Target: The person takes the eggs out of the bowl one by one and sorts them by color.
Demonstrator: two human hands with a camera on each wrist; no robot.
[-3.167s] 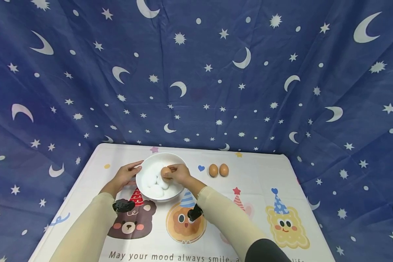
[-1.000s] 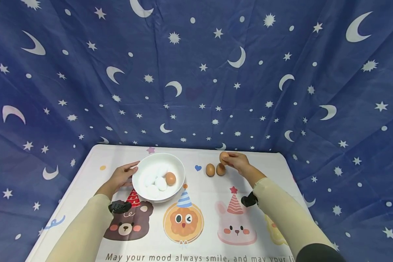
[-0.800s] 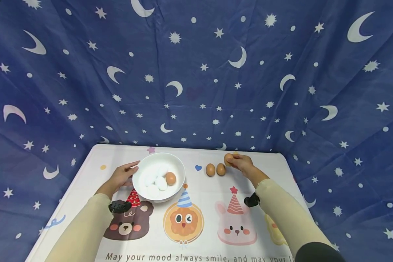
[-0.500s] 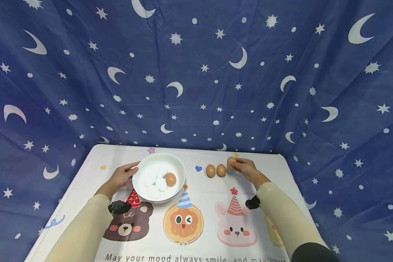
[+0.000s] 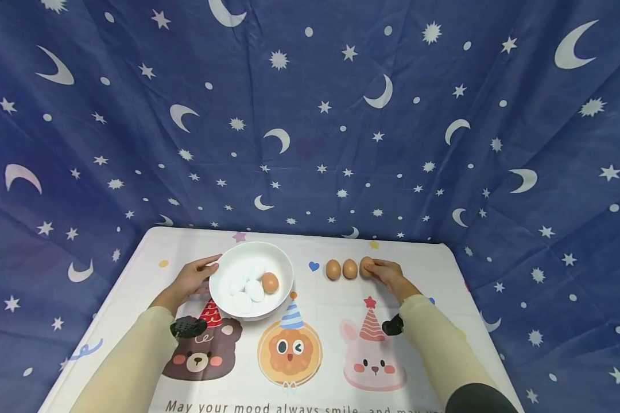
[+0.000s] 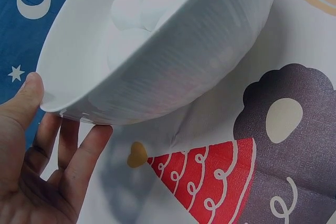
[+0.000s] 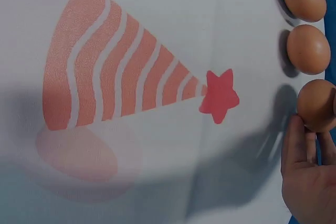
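Observation:
My left hand holds the white bowl at its left side. In the left wrist view the thumb lies on the rim and the fingers are under the outer wall. Several white eggs and one brown egg lie inside the bowl. With my right hand I pinch a brown egg at the right end of a row. Left of it are two more brown eggs, a middle one and a left one, close together but apart.
A white tablecloth printed with cartoon animals, food and lettering covers the table. Behind and at the sides hangs a dark blue curtain with moons and stars. The table's back edge runs just behind the bowl and eggs.
My right hand has carried the brown egg from over the bowl to the right, then lowered it beside the two other brown eggs. The left hand stays on the bowl.

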